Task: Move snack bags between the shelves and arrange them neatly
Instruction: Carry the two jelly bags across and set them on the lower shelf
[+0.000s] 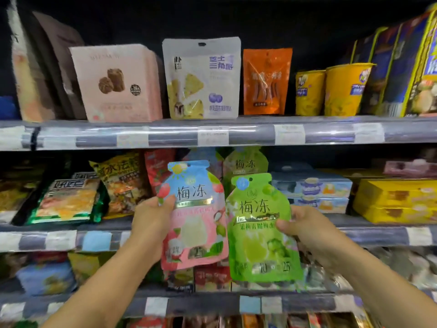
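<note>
Left hand [151, 221] pinches pink bag [194, 216], right hand [305, 229] pinches green bag [260, 230], held upright, facing out, likely for shelving on middle shelf [378, 235].

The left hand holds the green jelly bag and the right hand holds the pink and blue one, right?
Not quite, they are swapped. In the head view the left hand grips the pink and blue bag, and the right hand grips the green bag. Both bags are held up side by side in front of the shelves.
</note>
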Demonstrator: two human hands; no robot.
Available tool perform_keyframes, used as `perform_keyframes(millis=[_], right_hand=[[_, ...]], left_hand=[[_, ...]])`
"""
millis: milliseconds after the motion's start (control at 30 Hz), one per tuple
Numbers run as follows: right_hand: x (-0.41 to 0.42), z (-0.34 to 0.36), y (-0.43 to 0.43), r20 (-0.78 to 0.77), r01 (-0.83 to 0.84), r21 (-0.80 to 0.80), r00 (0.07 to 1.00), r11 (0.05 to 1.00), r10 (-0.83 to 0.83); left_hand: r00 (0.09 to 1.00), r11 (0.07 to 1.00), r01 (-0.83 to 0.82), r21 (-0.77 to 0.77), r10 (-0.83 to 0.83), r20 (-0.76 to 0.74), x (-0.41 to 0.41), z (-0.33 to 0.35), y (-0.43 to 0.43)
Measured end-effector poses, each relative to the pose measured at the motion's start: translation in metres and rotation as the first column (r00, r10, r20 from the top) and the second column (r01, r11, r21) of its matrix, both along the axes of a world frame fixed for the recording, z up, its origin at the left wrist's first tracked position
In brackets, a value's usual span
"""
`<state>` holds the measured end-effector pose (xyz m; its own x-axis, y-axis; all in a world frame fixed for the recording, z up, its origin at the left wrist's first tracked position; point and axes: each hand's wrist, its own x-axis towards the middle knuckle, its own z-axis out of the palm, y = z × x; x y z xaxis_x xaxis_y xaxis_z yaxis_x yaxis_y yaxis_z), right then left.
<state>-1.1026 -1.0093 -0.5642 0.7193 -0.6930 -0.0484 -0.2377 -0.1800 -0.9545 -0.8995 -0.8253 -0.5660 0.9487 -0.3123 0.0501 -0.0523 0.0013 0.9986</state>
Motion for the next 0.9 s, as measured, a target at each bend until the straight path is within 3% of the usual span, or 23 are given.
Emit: perform_keyframes(millis=[200, 433, 633, 900], right_hand=[[0.017, -0.021, -0.025, 0.123, -0.064, -0.012, 0.990, 0.998, 0.065], [0.046, -0.011, -0.058, 0.180, -0.062, 0.024, 0.982, 0.998, 0.057], [0.068, -0.012, -0.074, 0.173, -0.056, -0.068, 0.983, 0.996, 0.067], [0.108, -0.014, -0.079, 0.350, 0.158, -0.016, 0.926, 0.987, -0.142]], left_hand=[[0.992, 0.998, 0.012, -0.061, -0.004, 0.126, 0.019, -0.020, -0.018], [0.989, 0.995, -0.049, -0.087, 0.061, 0.138, 0.033, -0.006, -0.028], [0.986, 0.995, -0.073, -0.063, 0.082, 0.147, 0.029, -0.013, -0.032], [0.980, 0.985, -0.128, -0.113, 0.143, 0.141, 0.034, -0.010, -0.039]])
